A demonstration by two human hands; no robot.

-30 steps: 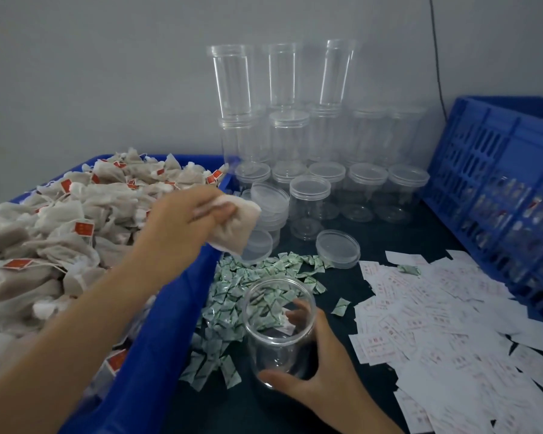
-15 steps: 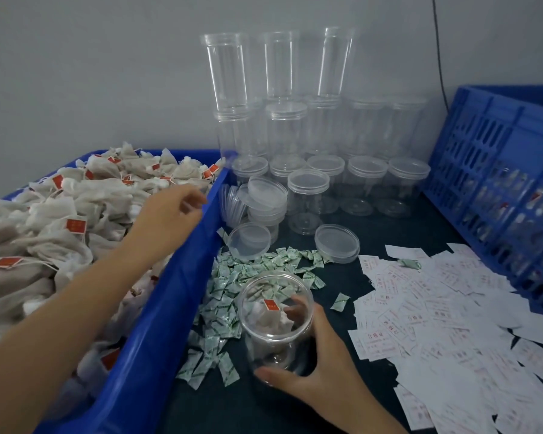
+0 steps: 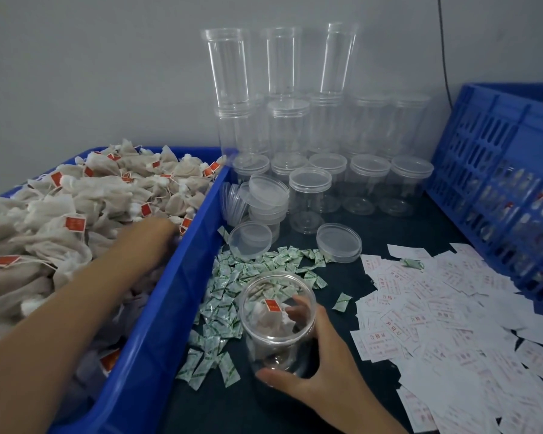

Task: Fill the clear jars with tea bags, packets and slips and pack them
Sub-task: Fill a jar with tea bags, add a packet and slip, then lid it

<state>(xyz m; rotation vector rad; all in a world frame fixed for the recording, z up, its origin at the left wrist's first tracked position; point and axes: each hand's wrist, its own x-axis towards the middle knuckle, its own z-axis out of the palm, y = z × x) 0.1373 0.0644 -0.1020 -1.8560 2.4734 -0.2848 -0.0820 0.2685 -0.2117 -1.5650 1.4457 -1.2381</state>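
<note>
Bag-filling step — the right hand (image 3: 320,368) clasps the near jar (image 3: 276,339) holding one tea bag (image 3: 271,311); the left hand (image 3: 151,239), fingers buried in the left heap (image 3: 60,214), grip untellable, probably must pinch another.

From where I stand, the open clear plastic jar (image 3: 276,327) is upright, and the right hand (image 3: 323,368) wraps it from five o'clock. One red-tagged tea bag (image 3: 271,311) lies inside. Out at ten o'clock the left hand (image 3: 151,242) is sunk into beige tea bags (image 3: 76,214) heaped in a blue plastic bin (image 3: 170,308), its fingers buried, perhaps curled. Small green-and-white packets (image 3: 226,296) lie against the jar's left, and white printed paper slips (image 3: 452,324) spread at three o'clock.
</note>
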